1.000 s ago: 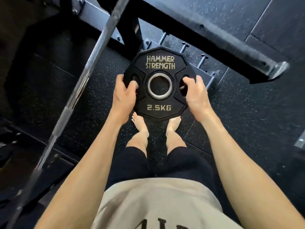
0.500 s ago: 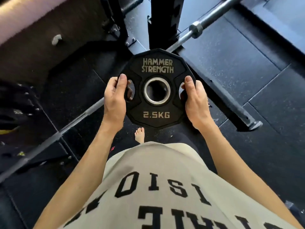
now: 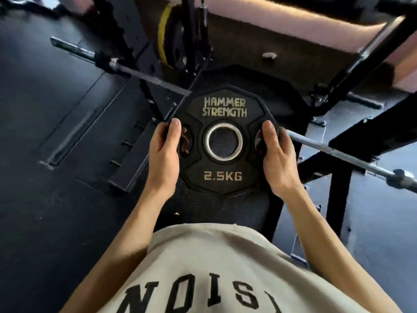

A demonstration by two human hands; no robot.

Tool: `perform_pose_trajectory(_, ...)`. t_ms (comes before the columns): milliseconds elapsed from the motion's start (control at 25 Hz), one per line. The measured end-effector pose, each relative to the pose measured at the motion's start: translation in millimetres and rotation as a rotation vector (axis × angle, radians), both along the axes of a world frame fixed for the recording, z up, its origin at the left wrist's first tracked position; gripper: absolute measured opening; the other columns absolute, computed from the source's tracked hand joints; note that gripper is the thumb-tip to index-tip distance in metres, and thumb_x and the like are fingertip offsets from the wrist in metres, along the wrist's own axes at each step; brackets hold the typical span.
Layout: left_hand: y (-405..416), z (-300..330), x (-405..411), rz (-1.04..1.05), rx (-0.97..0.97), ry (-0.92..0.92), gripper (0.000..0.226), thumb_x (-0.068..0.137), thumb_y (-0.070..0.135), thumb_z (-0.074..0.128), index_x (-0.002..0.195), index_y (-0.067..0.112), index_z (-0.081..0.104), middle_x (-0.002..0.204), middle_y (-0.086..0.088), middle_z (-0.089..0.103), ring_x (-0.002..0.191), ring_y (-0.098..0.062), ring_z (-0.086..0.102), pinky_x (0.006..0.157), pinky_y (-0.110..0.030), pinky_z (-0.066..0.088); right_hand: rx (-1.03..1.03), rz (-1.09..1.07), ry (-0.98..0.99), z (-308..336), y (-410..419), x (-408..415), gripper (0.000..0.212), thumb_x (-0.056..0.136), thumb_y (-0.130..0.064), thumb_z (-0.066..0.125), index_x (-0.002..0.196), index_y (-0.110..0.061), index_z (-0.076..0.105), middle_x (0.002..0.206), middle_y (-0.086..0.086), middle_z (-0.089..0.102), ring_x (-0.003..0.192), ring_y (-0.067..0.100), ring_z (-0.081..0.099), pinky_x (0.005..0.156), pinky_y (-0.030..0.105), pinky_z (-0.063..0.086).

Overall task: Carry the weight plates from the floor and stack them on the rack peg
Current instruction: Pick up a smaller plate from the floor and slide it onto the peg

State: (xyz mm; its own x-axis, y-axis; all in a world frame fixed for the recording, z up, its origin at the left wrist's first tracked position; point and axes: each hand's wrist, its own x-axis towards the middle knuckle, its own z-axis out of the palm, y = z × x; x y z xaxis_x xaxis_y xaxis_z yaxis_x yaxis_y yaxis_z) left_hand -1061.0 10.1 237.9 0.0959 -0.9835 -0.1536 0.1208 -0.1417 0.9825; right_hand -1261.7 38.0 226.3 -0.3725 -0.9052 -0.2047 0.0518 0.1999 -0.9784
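Observation:
A black 2.5 kg weight plate (image 3: 223, 175) marked HAMMER STRENGTH, with a steel-ringed centre hole, is held flat in front of my body, face up. My left hand (image 3: 163, 154) grips its left edge, fingers curled through the left grip slot. My right hand (image 3: 276, 154) grips the right edge the same way. Straight ahead stands the black rack upright (image 3: 191, 41) with a yellow-rimmed plate (image 3: 163, 35) stored on it. The peg itself is not clearly visible.
A steel barbell (image 3: 352, 162) runs diagonally behind the plate, from upper left to lower right. Black rack frame bars (image 3: 352, 66) cross at the right. A black base rail (image 3: 133, 154) lies on the dark rubber floor at the left.
My body and view have turned while both hands keep hold of the plate. The rack upright with the yellow-rimmed plate has come into view straight ahead; my feet are out of sight.

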Motion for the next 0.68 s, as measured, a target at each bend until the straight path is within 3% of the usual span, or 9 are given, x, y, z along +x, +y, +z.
perform_pose_trajectory(160,52,9,99,0.342,-0.017,0.03,0.033,0.092,0.043,0.056,0.064,0.028,0.05,0.072,0.005,0.048,0.073,-0.015,0.043,0.072,-0.038,0.034,-0.019,0.359,0.022,15,-16,101,0.042,0.095,-0.05,0.051,0.093,-0.008,0.056,0.087,-0.002,0.057,0.083,0.01,0.051,0.078,0.035,0.046)
perform_pose_trajectory(280,97,11,182,0.573,-0.012,0.014,0.033,0.091,0.046,0.056,0.066,0.025,0.05,0.072,0.002,0.045,0.075,-0.021,0.04,0.073,-0.042,0.031,-0.039,0.567,0.033,20,-13,199,0.031,0.1,-0.043,0.049,0.081,-0.018,0.051,0.078,-0.008,0.052,0.074,0.002,0.048,0.072,0.024,0.043)
perform_pose_trajectory(400,143,13,278,0.76,-0.016,-0.003,0.032,0.09,0.048,0.055,0.068,0.025,0.051,0.074,-0.004,0.048,0.075,-0.022,0.042,0.073,-0.042,0.034,-0.082,0.724,0.09,22,6,312,0.034,0.102,-0.039,0.047,0.075,-0.017,0.045,0.071,-0.011,0.044,0.062,-0.002,0.04,0.062,0.015,0.037)
perform_pose_trajectory(560,199,20,405,0.908,-0.027,-0.028,0.031,0.088,0.051,0.056,0.066,0.029,0.053,0.077,-0.005,0.049,0.077,-0.022,0.044,0.074,-0.043,0.037,-0.087,0.883,0.088,32,39,460,0.032,0.103,-0.034,0.046,0.084,-0.008,0.049,0.071,-0.006,0.047,0.055,-0.005,0.041,0.056,0.009,0.038)
perform_pose_trajectory(680,219,24,471,0.968,-0.03,-0.041,0.03,0.094,0.043,0.052,0.075,0.019,0.054,0.08,-0.006,0.051,0.078,-0.021,0.047,0.073,-0.039,0.041,-0.083,0.948,0.047,40,48,537,0.029,0.102,-0.033,0.047,0.087,-0.008,0.049,0.069,-0.005,0.048,0.052,-0.004,0.041,0.054,0.01,0.037)
